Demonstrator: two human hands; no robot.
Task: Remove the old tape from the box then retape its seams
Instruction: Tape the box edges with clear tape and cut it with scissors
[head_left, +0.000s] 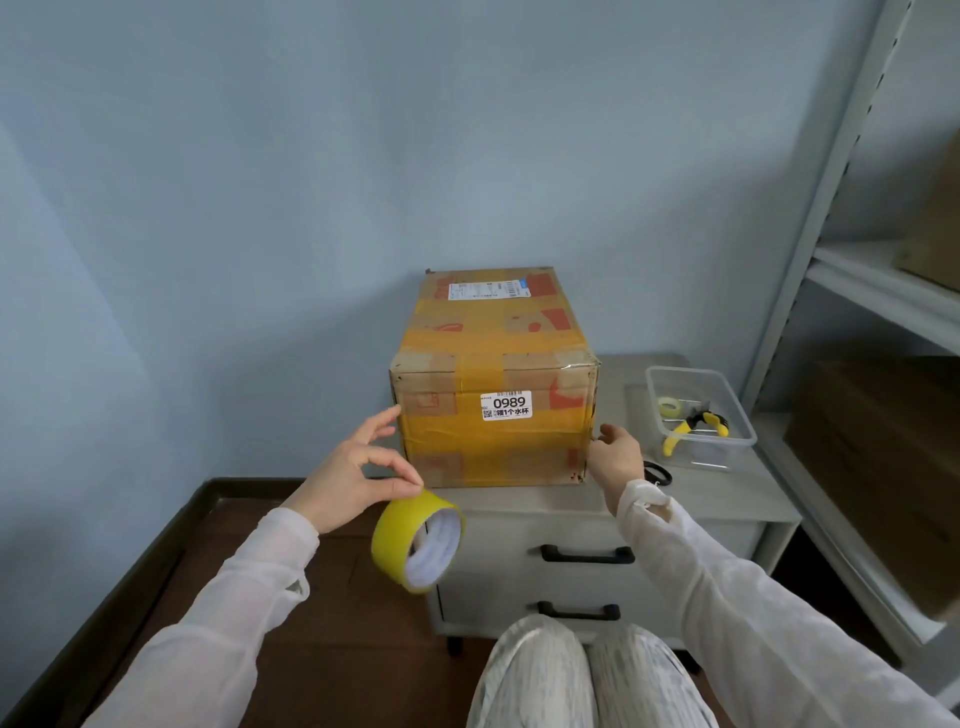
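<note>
The box (493, 374) sat on the grey table (727, 499), pushed to its far left, with yellow tape bands all over it and a white 0989 label (506, 405) on the near face. My left hand (353, 478) pinched a yellow roll (400, 530) by thumb and forefinger, just off the box's near left corner. The right hand (615, 457) was curled at the near right edge; honestly couldn't tell if it gripped anything. On the right, a clear tub (737, 415) held pliers (685, 423).

Home storeroom: metal shelving (852, 171) with cartons (883, 447), drawer cabinet (727, 499) (grey), wood floor (332, 613).
</note>
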